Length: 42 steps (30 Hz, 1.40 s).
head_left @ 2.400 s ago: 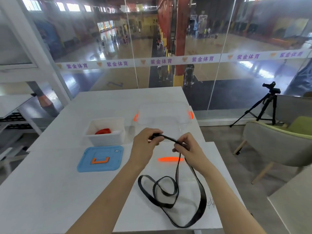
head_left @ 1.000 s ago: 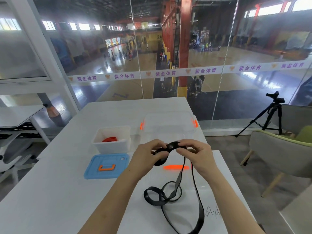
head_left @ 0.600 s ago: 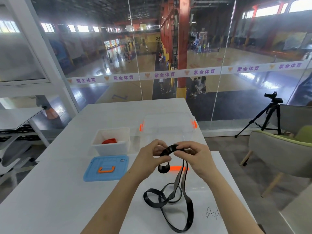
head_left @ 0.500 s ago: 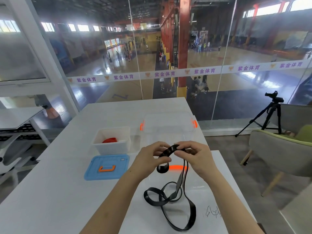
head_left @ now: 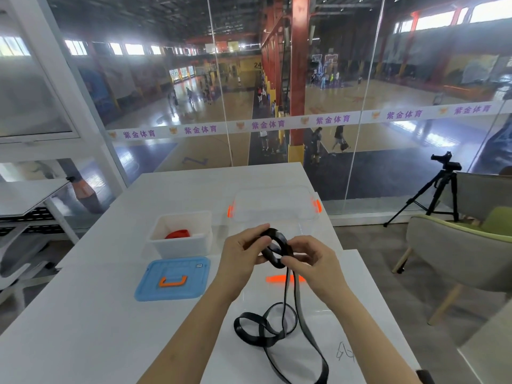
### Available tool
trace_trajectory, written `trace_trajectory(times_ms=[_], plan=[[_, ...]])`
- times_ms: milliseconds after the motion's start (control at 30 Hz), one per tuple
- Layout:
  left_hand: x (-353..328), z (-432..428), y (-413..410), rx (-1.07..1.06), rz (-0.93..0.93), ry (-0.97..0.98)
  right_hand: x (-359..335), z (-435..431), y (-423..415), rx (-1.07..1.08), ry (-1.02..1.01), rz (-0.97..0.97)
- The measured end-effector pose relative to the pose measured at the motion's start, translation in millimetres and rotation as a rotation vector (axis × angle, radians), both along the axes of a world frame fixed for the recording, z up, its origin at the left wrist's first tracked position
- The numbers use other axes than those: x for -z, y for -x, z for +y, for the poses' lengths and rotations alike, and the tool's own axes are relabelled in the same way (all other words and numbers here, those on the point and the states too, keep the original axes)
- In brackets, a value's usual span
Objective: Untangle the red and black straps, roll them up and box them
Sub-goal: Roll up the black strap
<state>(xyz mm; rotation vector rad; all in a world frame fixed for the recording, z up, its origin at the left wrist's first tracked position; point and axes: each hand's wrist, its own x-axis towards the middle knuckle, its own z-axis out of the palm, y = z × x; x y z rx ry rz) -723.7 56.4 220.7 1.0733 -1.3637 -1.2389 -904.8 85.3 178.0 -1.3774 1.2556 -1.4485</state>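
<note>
Black strap [head_left: 288, 248] half-coiled, tail loose, red strap [head_left: 177, 233] rolled in box [head_left: 181, 247]

Glass band [head_left: 329, 119] reads 紫金体育, repeated — yellow wall [head_left: 250, 68] shows 24.

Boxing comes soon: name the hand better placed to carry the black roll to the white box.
Probably left: the left hand grips the black roll, and the white box lies on its side.

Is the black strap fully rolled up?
Partly. The left hand and right hand grip a small coil of the black strap; its long tail lies looped on the table.
</note>
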Motion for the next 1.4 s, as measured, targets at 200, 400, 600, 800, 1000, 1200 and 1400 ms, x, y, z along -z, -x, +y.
trace_trajectory(times_ms=[200, 400, 600, 800, 1000, 1200, 1400], plan=[[1, -6, 0, -0.053, 0.148, -0.014, 4, -2, 1, 0.005, -0.004, -0.086], [0, -8, 1, -0.014, 0.248, -0.04, 7, -2, 0, 0.053, 0.008, -0.244], [3, -15, -17, 0.119, 0.068, -0.059, -5, -3, 4, 0.118, 0.07, -0.272], [-18, -20, -28, 0.174, -0.5, 0.251, -17, -4, 21, 0.034, 0.146, 0.074], [-22, -16, -6, 0.249, -0.666, 0.209, -25, 0, 23, -0.034, 0.167, 0.269], [-19, -10, -3, 0.117, -0.222, 0.145, -22, 3, 14, 0.009, 0.097, -0.046], [-23, -6, -7, 0.188, -0.134, 0.039, -25, 5, 13, 0.082, 0.1, -0.127]])
